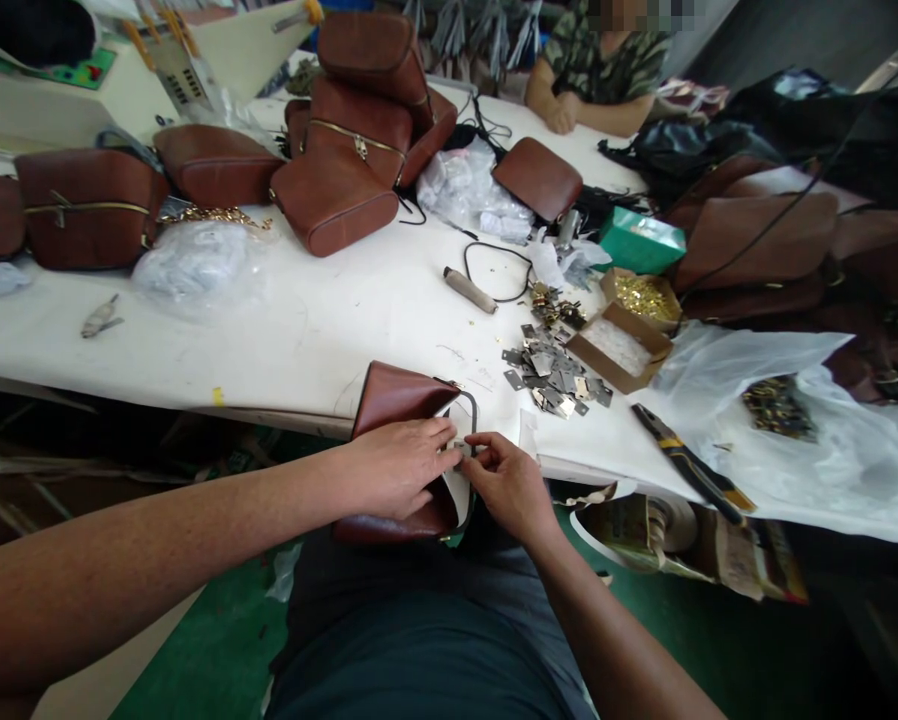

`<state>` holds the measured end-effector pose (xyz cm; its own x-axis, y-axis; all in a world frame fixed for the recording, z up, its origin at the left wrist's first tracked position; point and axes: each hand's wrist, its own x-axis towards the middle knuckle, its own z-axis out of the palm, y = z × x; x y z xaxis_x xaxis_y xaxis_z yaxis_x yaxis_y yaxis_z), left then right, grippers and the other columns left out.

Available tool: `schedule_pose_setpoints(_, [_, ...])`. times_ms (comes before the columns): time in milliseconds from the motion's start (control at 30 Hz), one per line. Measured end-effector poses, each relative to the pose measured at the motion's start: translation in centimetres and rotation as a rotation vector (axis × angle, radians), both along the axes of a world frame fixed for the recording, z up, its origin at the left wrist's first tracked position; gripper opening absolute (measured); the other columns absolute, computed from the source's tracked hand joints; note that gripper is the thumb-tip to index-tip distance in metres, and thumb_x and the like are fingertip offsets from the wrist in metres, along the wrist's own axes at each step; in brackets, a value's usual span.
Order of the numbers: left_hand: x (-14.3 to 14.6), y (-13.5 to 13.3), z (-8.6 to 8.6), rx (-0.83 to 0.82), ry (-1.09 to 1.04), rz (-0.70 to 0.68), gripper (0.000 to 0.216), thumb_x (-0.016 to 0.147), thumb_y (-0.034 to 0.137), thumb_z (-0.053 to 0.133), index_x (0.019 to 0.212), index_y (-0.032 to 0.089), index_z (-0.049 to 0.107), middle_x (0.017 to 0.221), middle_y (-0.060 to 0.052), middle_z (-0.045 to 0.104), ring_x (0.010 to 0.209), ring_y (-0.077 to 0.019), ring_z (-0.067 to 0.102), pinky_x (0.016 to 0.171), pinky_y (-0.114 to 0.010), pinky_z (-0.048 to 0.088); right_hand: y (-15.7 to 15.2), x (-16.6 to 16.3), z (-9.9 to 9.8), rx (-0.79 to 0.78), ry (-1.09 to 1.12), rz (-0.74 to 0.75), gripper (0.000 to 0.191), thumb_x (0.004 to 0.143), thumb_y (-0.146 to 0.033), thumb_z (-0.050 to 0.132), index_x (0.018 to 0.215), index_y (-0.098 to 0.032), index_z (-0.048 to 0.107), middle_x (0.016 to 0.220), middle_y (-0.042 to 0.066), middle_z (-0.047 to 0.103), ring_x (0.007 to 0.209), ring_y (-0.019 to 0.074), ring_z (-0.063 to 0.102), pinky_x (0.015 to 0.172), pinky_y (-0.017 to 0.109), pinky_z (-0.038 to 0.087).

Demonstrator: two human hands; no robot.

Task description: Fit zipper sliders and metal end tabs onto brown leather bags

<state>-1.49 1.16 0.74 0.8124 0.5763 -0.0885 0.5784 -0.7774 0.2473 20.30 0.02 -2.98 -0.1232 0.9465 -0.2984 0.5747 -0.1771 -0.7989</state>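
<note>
A brown leather bag (400, 392) lies on its side at the table's front edge, its mouth toward the right and its pale lining showing. My left hand (400, 468) reaches over the bag, fingers closed on the lining at the opening. From the right, my right hand (510, 487) meets it there, thumb and forefinger pinched together. Between the fingertips is a small greyish piece, too small and covered to name. Thin flat metal plates (550, 368) lie in a loose heap just beyond my right hand.
Pliers (690, 465) with black and yellow handles lie at the right front edge. Small open boxes, one with gold-coloured parts (642, 296), stand behind the plates. Clear plastic bags (831, 420) spread at right. More brown bags (336, 195) are piled at back. Across the table, a person (606, 75) rests their hands.
</note>
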Motion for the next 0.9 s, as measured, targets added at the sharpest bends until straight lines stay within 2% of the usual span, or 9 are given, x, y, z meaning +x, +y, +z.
schedule_pose_setpoints(100, [-0.1, 0.0, -0.2, -0.005, -0.008, -0.007, 0.053, 0.087, 0.032, 0.066, 0.135, 0.011, 0.059, 0.149, -0.022, 0.054, 0.141, -0.0346, 0.048, 0.118, -0.045, 0.042, -0.2, 0.1, -0.1, 0.051, -0.092, 0.035, 0.028, 0.089, -0.04, 0.068, 0.111, -0.025, 0.074, 0.069, -0.002, 0.066, 0.062, 0.0169, 0.061, 0.057, 0.027, 0.04])
schedule_pose_setpoints(233, [-0.1, -0.1, -0.3, -0.004, -0.024, -0.006, 0.049, 0.088, 0.03, 0.064, 0.134, 0.012, 0.061, 0.148, -0.022, 0.054, 0.141, -0.0352, 0.048, 0.118, -0.046, 0.042, -0.5, 0.7, -0.3, 0.098, -0.102, 0.072, 0.027, 0.091, -0.04, 0.066, 0.115, -0.03, 0.075, 0.074, -0.002, 0.069, 0.066, 0.0183, 0.063, 0.061, 0.028, 0.044])
schedule_pose_setpoints(367, [0.1, -0.1, -0.1, -0.006, -0.045, 0.02, 0.052, 0.086, 0.029, 0.068, 0.134, 0.012, 0.06, 0.148, -0.022, 0.055, 0.139, -0.0357, 0.05, 0.117, -0.046, 0.044, 1.8, 1.3, 1.3, 0.201, -0.063, 0.1, 0.03, 0.09, -0.038, 0.068, 0.118, -0.029, 0.074, 0.074, -0.001, 0.069, 0.064, 0.0191, 0.063, 0.062, 0.03, 0.047])
schedule_pose_setpoints(467, [0.1, 0.0, 0.2, -0.017, -0.058, 0.021, 0.053, 0.084, 0.027, 0.07, 0.134, 0.014, 0.06, 0.146, -0.02, 0.056, 0.138, -0.0346, 0.052, 0.115, -0.044, 0.046, 7.1, 1.0, 3.2, 0.471, -0.131, 0.072, 0.026, 0.091, -0.035, 0.067, 0.114, -0.026, 0.075, 0.093, 0.004, 0.075, 0.079, 0.0213, 0.069, 0.073, 0.033, 0.053])
schedule_pose_setpoints(567, [0.1, 0.1, 0.1, -0.021, -0.063, 0.028, 0.057, 0.084, 0.03, 0.072, 0.137, 0.015, 0.059, 0.148, -0.019, 0.056, 0.14, -0.0345, 0.051, 0.117, -0.044, 0.045, 14.9, -0.2, 4.2, 0.667, -0.335, 0.111, 0.029, 0.093, -0.032, 0.064, 0.119, -0.024, 0.074, 0.119, 0.008, 0.073, 0.102, 0.0251, 0.069, 0.089, 0.037, 0.053])
schedule_pose_setpoints(667, [0.0, 0.3, -0.2, -0.022, -0.07, 0.026, 0.06, 0.084, 0.035, 0.072, 0.139, 0.014, 0.058, 0.151, -0.021, 0.054, 0.142, -0.0354, 0.049, 0.119, -0.045, 0.043, 22.4, -2.5, 3.5, 0.641, -0.56, 0.194, 0.042, 0.095, -0.035, 0.065, 0.134, -0.022, 0.068, 0.135, 0.012, 0.068, 0.12, 0.0304, 0.062, 0.098, 0.041, 0.05])
schedule_pose_setpoints(733, [0.0, 0.4, -0.4, -0.024, -0.069, 0.025, 0.06, 0.085, 0.036, 0.071, 0.139, 0.014, 0.058, 0.152, -0.021, 0.053, 0.143, -0.0356, 0.048, 0.118, -0.045, 0.044, 26.1, -4.2, 2.6, 0.588, -0.625, 0.239, 0.047, 0.092, -0.037, 0.069, 0.136, -0.02, 0.067, 0.135, 0.014, 0.068, 0.122, 0.0332, 0.06, 0.1, 0.043, 0.048])
schedule_pose_setpoints(833, [0.0, 0.6, -0.4, -0.028, -0.058, 0.018, 0.057, 0.086, 0.035, 0.07, 0.138, 0.013, 0.058, 0.151, -0.022, 0.054, 0.143, -0.0357, 0.048, 0.117, -0.045, 0.044, 29.0, -6.2, 1.2, 0.541, -0.623, 0.261, 0.041, 0.09, -0.029, 0.071, 0.129, -0.017, 0.069, 0.13, 0.018, 0.068, 0.118, 0.0349, 0.061, 0.102, 0.047, 0.044])
schedule_pose_setpoints(900, [0.0, 0.7, -0.4, -0.026, -0.056, 0.013, 0.057, 0.086, 0.034, 0.07, 0.137, 0.012, 0.059, 0.151, -0.022, 0.054, 0.143, -0.0362, 0.047, 0.118, -0.046, 0.042, 29.3, -6.4, 0.7, 0.52, -0.626, 0.252, 0.038, 0.091, -0.026, 0.066, 0.129, -0.017, 0.069, 0.128, 0.019, 0.068, 0.115, 0.0343, 0.062, 0.1, 0.047, 0.045])
